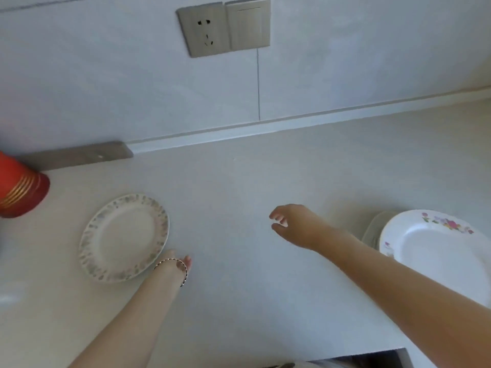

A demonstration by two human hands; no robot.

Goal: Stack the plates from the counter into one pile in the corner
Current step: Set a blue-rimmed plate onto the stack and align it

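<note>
Plates lay well apart on the counter (239, 181) in the head view: my left hand (174, 262) touched the near rim of the speckled plate (123, 237), grip hidden, my right hand (291, 224) hung loosely curled and empty, left of the flowered plate (435, 251), so I judged the next move was lifting the speckled plate by a firm hold under its rim.

Pale counter (239, 181) running along a wall. At left lies a speckled plate (123, 237); beyond it, a stack of red cups (21, 192) on its side and a flat grey slab (79, 155) against the wall. At right, a floral plate (435, 243) sits atop another plate's rim (372, 229)
</note>
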